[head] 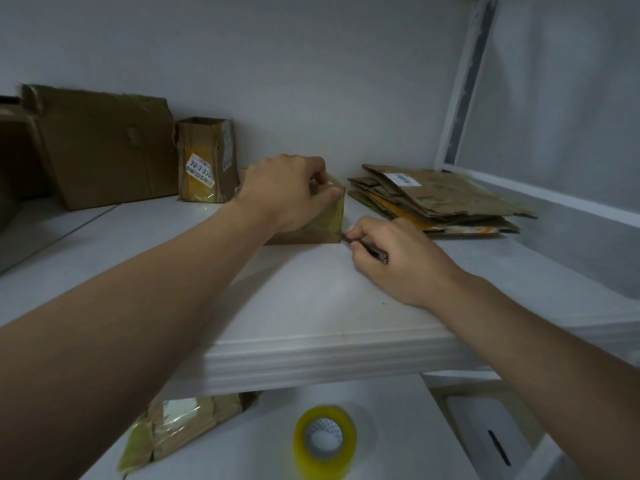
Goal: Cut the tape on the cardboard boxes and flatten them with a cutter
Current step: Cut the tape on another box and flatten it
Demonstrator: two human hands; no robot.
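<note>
Closest to me, below both forearms, a roll of yellowish packing tape (325,441) sits on a lower white surface, with a taped cardboard parcel (180,424) to its left. Up on the white tabletop (294,299), my left hand (291,192) curls over the top of a small taped cardboard box (322,226), gripping it steady. Just right of that, my right hand (391,258) pinches a slim cutter (372,251), its tip at the box's lower right corner. Beyond my right hand lies a stack of flattened boxes (440,199), so several look finished. Beyond my left hand a labelled box (207,161) and a larger box (104,143) stand unflattened, like the parcel below. Much remains, I judge.
</note>
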